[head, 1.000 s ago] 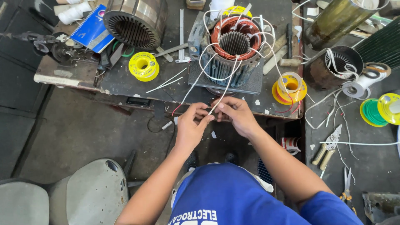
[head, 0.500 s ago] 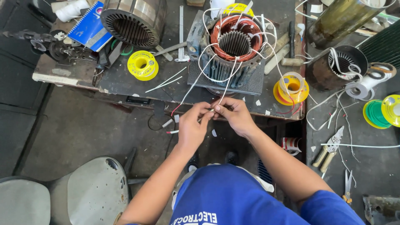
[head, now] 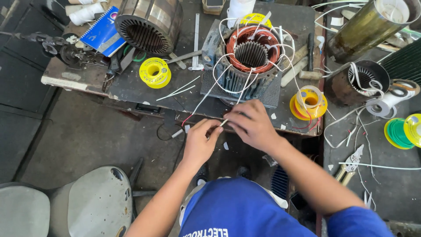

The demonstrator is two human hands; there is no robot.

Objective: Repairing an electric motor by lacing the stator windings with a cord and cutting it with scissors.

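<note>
My left hand and right hand pinch shut on a thin white wire coming from the motor on the tabletop, and I think pulling hard could snap it.

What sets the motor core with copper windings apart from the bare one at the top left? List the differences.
The wound motor core holds copper coils with white sleeved wires trailing out; the bare motor core shows only dark slots. The wound one stands with its bore facing up in a grey housing, while the bare one lies tilted, its striped metal side showing. The left hand and right hand work wires from the wound one only. Both are slotted rings on the workbench.
</note>
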